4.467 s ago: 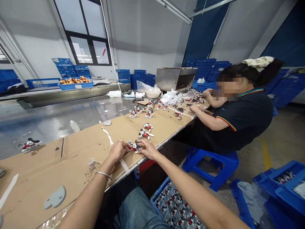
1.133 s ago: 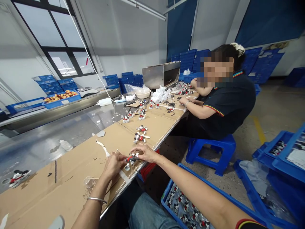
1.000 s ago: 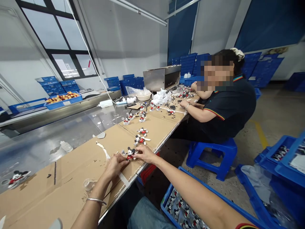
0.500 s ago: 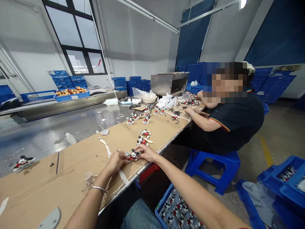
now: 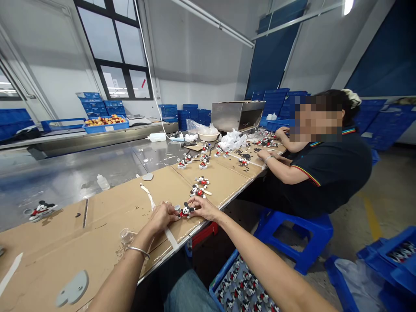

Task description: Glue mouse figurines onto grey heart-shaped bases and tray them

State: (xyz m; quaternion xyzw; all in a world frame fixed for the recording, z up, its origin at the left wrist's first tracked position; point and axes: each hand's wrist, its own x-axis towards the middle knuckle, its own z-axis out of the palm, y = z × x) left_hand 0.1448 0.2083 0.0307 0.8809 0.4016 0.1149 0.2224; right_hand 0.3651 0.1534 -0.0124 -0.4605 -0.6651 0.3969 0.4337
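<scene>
Near the front edge of the cardboard-covered table (image 5: 123,203), a Mickey Mouse figurine (image 5: 186,210) in red and black is between my two hands. Closed fingers of my left hand (image 5: 163,216) grip its left side, by a small grey cup-shaped part (image 5: 177,208). My right hand (image 5: 204,207) pinches the figurine from the other side. Just beyond lie more figurines, the nearest one (image 5: 196,190) beside a whitish stick. A small clear cup (image 5: 126,235) sits left of my left forearm, with dark crumbs around it.
One figurine (image 5: 41,210) stands at far left, and a flat grey piece (image 5: 73,288) lies near me. A squeeze bottle (image 5: 103,182) rests on the metal surface. On the right a co-worker (image 5: 331,169) sits on a blue stool (image 5: 295,236). A blue crate (image 5: 212,286) of figurines is below.
The whole view has shifted slightly, so things appear farther right. Both hands stay on the figurine, with little visible change in their grip.
</scene>
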